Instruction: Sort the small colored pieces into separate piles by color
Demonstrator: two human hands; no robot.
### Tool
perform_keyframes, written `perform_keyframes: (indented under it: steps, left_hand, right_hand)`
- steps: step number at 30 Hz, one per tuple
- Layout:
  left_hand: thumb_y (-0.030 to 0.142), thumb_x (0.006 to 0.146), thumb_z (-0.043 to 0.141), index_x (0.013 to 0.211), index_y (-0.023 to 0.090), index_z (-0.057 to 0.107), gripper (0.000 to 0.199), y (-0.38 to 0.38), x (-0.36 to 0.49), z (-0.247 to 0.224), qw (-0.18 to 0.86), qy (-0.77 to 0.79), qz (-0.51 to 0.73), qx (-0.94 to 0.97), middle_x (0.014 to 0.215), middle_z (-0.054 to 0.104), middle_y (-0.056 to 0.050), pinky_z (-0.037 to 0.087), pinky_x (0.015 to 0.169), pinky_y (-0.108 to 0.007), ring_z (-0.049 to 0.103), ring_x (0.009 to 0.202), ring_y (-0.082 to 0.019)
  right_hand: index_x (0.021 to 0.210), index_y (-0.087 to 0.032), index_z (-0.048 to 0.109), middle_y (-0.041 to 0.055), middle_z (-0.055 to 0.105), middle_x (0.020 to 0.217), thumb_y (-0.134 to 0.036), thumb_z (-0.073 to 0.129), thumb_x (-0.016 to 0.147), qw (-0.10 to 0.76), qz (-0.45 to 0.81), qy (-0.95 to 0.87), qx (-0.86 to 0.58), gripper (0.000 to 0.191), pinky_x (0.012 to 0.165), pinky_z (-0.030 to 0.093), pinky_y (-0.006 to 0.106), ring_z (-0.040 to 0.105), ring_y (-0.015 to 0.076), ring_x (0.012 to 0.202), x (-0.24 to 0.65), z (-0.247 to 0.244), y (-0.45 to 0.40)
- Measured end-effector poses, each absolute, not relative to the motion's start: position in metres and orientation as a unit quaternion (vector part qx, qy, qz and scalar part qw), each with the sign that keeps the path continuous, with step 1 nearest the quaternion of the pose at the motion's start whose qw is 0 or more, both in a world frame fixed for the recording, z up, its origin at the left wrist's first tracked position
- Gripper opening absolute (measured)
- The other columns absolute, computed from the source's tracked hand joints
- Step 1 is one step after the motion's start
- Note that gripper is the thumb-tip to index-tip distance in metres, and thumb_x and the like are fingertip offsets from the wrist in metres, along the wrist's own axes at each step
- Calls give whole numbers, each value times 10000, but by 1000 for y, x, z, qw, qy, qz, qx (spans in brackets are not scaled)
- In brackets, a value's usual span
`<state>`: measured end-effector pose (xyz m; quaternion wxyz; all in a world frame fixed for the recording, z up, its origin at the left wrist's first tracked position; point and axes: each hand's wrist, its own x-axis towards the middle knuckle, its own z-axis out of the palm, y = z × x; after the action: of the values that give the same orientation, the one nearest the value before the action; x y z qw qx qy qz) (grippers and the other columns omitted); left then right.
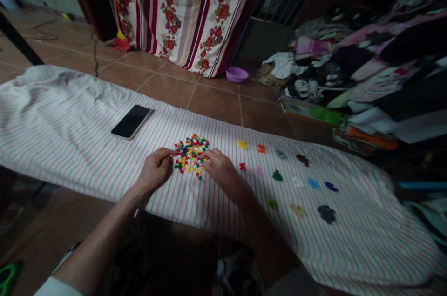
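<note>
A loose heap of tiny coloured pieces (191,152), mixed red, yellow, green, white and blue, lies on the striped cloth (164,124). At its left edge is my left hand (156,165), thumb and forefinger closed together and touching the outer pieces. My right hand (220,168) reaches in from the other side with its fingertips pinched over the heap. Whether either pinch holds a piece is too small to see. Right of my right hand lie several small single-colour piles, among them yellow (242,144), orange (261,148), red (242,166), dark green (277,175) and dark grey (327,214).
A phone (132,121) with a dark screen lies on the cloth left of the heap. Beyond the cloth, a purple basin (237,74) stands on the tiled floor below a flowered curtain (188,12). Clothes (314,47) are piled at the right.
</note>
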<state>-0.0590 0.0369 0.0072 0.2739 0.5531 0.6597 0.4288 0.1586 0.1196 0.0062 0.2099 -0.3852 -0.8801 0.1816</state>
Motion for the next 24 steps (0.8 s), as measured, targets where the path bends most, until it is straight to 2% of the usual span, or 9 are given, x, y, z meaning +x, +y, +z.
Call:
perform_keyframes:
  steps: [6, 11, 21, 24]
  left_hand:
    - [246, 802, 396, 944, 176, 702, 344, 40, -61, 5, 258, 656, 430, 564, 959, 688, -70, 512, 855, -331, 641, 884, -179]
    - [227, 776, 386, 962, 172, 694, 364, 46, -61, 2, 217, 679, 441, 546, 991, 681, -71, 501, 907, -339, 634, 937, -188]
    - [173, 769, 378, 951, 184, 716, 385, 50, -60, 2, 222, 677, 385, 587, 1052, 675, -63, 486, 938, -345, 629, 985, -188]
    - [193, 803, 372, 997, 174, 719, 398, 51, -57, 2, 213, 671, 365, 609, 1068, 657, -76, 493, 926, -331, 629, 989, -189]
  right_hand:
    - [875, -194, 622, 42, 623, 891, -117, 540, 817, 215, 196, -879, -378, 126, 757, 459, 275, 583, 161, 811, 159, 6, 120]
    - [856, -187, 641, 41, 639, 866, -109, 522, 817, 225, 203, -878, -370, 148, 758, 457, 278, 593, 157, 793, 159, 3, 123]
    - [838, -191, 624, 32, 651, 833, -82, 521, 786, 267, 224, -863, -364, 158, 757, 462, 269, 597, 149, 772, 160, 2, 125]
    - [831, -187, 609, 30, 639, 817, -73, 519, 777, 272, 229, -860, -367, 155, 744, 456, 263, 589, 147, 759, 160, 4, 124]
